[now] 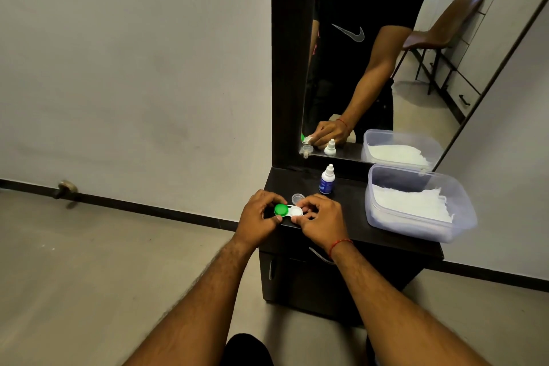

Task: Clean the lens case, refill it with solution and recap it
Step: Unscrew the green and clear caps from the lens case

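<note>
A white lens case [292, 213] lies at the front left edge of the black dresser top [350, 217]. Its left well carries a green cap [280, 209]; the right well shows white. My left hand [258, 218] grips the green-capped end with thumb and fingers. My right hand [319, 221] pinches the case's right end. A small clear cap [298, 197] lies just behind the case. The solution bottle [327, 180], white with a blue label, stands upright farther back, its nozzle bare.
A clear plastic tub [463, 211] of white tissues sits on the right of the dresser top. A mirror [371, 53] in a black frame rises behind. Below the top are dark drawers. Floor lies to the left, with a doorstop [66, 188] at the wall.
</note>
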